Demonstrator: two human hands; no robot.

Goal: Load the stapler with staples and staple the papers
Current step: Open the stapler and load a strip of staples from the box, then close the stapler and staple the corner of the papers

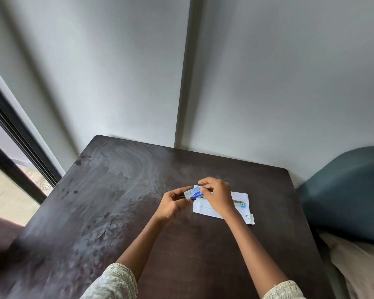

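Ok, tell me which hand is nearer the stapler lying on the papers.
Right. The right hand is above the papers, just left of the stapler in the picture. The left hand is farther left, over bare table, holding the staple box with it.

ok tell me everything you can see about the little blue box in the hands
The box is a small, flat, rectangular pack, apparently card, blue with a pale end and white lettering too small to read. It is held above the table, tilted, near the left edge of the papers. The left hand grips its left end and the right hand pinches its right end, hiding that part. Whether it is open cannot be told.
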